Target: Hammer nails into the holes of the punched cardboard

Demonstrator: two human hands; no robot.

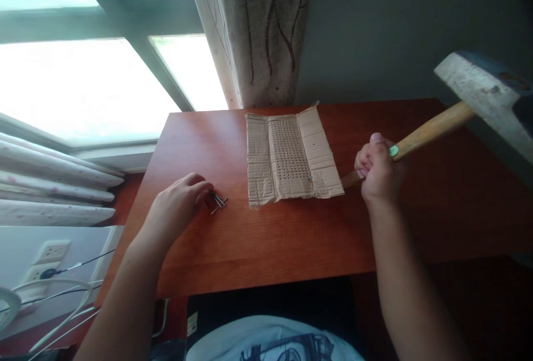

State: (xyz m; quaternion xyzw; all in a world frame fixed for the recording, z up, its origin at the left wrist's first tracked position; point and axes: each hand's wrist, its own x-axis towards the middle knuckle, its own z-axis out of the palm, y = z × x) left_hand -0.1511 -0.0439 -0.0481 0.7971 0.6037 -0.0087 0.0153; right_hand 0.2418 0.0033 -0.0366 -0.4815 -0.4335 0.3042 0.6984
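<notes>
Closest to us we saw a pale printed shirt (266, 339) at the bottom edge, with two bare forearms reaching out over a reddish-brown wooden table (291, 250).

The left hand (177, 202) lay palm down on the table. Its fingers were curled loosely and held close together. Their tips touched a small loose heap of dark nails (216, 201), which lay on the wood just past the fingertips. We could not tell whether any nail was pinched between them.

The right hand (381, 169) was lifted off the table. Its fingers were wrapped tightly round the lower part of the wooden handle of a hammer (453, 118), with the thumb pressed along the top. The handle slanted up and away from the knuckles, and its heavy, whitish, worn head hung in the air well beyond them.

Between the two sets of fingers, and a little farther off, a flattened piece of cardboard (291, 155) lay on the table. Rows of small holes covered its middle panel.

Beyond the table's far edge hung a patterned curtain (258, 28), and beyond the left fingers a bright window (83, 78).
</notes>
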